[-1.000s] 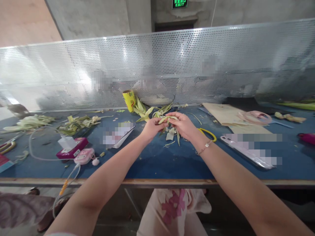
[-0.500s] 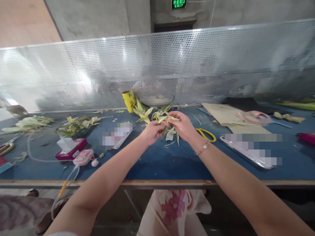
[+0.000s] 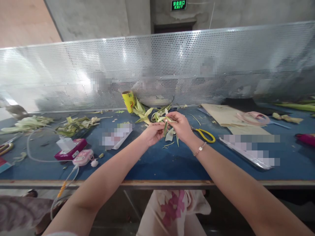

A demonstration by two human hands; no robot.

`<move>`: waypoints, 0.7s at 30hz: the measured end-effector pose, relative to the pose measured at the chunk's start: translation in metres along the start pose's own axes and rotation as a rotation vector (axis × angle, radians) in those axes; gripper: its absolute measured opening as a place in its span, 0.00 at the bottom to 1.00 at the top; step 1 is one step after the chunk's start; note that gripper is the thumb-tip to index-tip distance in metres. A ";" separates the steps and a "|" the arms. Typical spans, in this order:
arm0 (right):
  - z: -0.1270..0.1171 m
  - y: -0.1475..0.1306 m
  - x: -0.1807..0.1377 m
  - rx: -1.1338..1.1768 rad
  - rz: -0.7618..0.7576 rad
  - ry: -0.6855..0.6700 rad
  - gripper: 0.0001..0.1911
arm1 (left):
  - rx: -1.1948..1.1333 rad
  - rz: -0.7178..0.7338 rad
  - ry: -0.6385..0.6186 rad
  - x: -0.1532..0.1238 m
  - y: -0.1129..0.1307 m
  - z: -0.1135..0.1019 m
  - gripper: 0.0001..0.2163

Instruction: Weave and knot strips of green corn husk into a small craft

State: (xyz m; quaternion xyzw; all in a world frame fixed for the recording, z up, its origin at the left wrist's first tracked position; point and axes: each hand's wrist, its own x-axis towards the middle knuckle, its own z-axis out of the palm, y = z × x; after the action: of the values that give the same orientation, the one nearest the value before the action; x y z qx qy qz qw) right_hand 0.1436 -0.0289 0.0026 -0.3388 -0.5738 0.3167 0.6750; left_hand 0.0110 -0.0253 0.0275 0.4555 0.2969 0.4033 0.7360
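Note:
My left hand (image 3: pixel 154 133) and my right hand (image 3: pixel 180 127) meet over the middle of the blue table. Both have their fingers closed on a small bundle of pale green strips that look like corn husk (image 3: pixel 165 128); a darker green end hangs down between them. How the strips are folded or joined is too small to make out. Loose husk scraps (image 3: pixel 169 135) lie on the table just below my fingers. Right beside my right wrist are yellow-handled scissors (image 3: pixel 213 136), their blades partly hidden by the hand. Behind my hands lie more husk leaves (image 3: pixel 142 115).
A yellow tube (image 3: pixel 128 102) leans near the perforated metal screen (image 3: pixel 162 49). Leftward are a magenta power strip (image 3: pixel 80 147) with a cable, a pink case (image 3: pixel 83 158) and a husk pile (image 3: pixel 76 126). Brown paper (image 3: pixel 219 114), pink tape (image 3: pixel 253 118) and a phone-like slab (image 3: pixel 246 152) lie rightward.
Both hands stay together on the husk strips, with small finger shifts. My right hand and wrist have turned slightly left, showing more of the scissors.

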 end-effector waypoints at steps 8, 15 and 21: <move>-0.006 -0.008 0.001 0.242 0.166 0.011 0.17 | 0.062 0.069 -0.003 0.005 0.006 -0.012 0.10; -0.005 -0.009 0.000 0.231 0.224 -0.097 0.19 | 0.087 0.282 0.008 0.007 0.000 -0.011 0.08; -0.004 -0.006 -0.001 0.191 0.225 -0.120 0.17 | 0.051 0.329 0.049 0.011 -0.001 -0.013 0.06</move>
State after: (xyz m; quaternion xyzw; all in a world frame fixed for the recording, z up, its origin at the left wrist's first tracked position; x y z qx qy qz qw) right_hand 0.1475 -0.0334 0.0069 -0.3155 -0.5387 0.4632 0.6291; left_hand 0.0066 -0.0104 0.0202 0.5066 0.2463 0.5215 0.6409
